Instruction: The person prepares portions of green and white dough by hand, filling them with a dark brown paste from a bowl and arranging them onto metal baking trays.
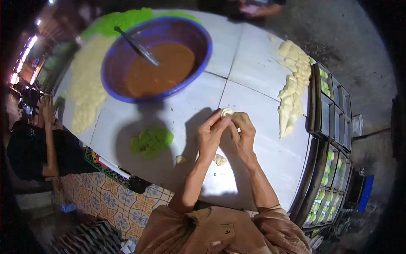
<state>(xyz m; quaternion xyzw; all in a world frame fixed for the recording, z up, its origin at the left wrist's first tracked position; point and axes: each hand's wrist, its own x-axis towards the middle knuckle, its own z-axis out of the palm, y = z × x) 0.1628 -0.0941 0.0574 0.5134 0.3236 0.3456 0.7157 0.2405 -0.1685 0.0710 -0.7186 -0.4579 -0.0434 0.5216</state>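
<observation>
Over the white tiled table [270,156], a small round piece of pale dough [227,111] is pinched between the fingertips of my left hand [208,136] and my right hand [245,134]. Both hands are closed around it, with the fingertips nearly meeting. A flattened patch of green dough [153,142] lies left of my left hand. Beyond it stands a purple basin [208,53] of thick brown paste [163,74], with a metal spoon [141,48] leaning in it. Small dough scraps [219,160] lie between my forearms.
Pale dough pieces [296,76] line the table's right side; more pale dough [86,84] covers its left, with green dough [122,21] behind. Metal trays [334,110], some holding green and white pieces, stand at the right edge. Other people are at the left [49,139] and far side [258,10].
</observation>
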